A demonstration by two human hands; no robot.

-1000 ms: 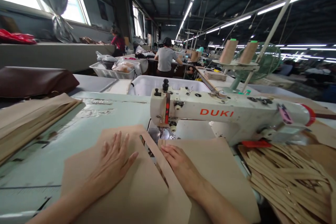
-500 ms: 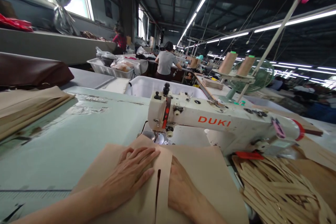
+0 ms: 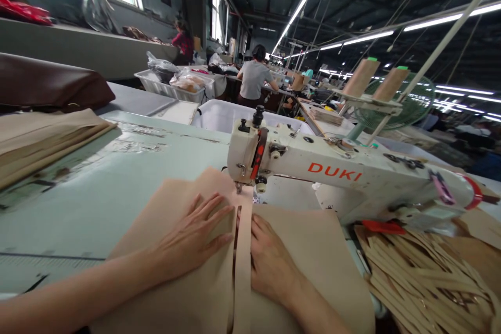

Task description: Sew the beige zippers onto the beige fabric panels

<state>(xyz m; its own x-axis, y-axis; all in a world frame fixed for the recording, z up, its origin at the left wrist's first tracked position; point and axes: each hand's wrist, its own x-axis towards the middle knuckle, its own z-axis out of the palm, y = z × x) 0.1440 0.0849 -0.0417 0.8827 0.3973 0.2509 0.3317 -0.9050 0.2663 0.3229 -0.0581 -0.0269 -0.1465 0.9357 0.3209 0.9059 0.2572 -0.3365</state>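
A beige leather-like panel [image 3: 152, 229] with a long narrow slit lies across the sewing table, its far end beneath the presser foot [image 3: 238, 187] of a white sewing machine [image 3: 293, 159]. My left hand [image 3: 199, 232] rests flat on the panel left of the slit, fingers stretched out. Right of the slit, my right hand [image 3: 272, 258] grips the edge of the panel's narrow strip [image 3: 245, 250], fingers bent and partly tucked beneath it. Some of its fingertips are hidden by the strip; a bit of one shows through the slit.
Folded beige pieces [image 3: 47, 138] and a dark brown leather item [image 3: 50, 83] lie at left. Beige strips [image 3: 426, 276] are heaped at right. Behind the machine are a white bin [image 3: 223, 114], thread cones [image 3: 362, 77] and a green fan [image 3: 415, 99]. A co-worker [image 3: 254, 78] sits farther back.
The panel has moved forward, its far end now under the presser foot. Both hands have gone forward with it, and more of my right fingers shows. The view has shifted slightly.
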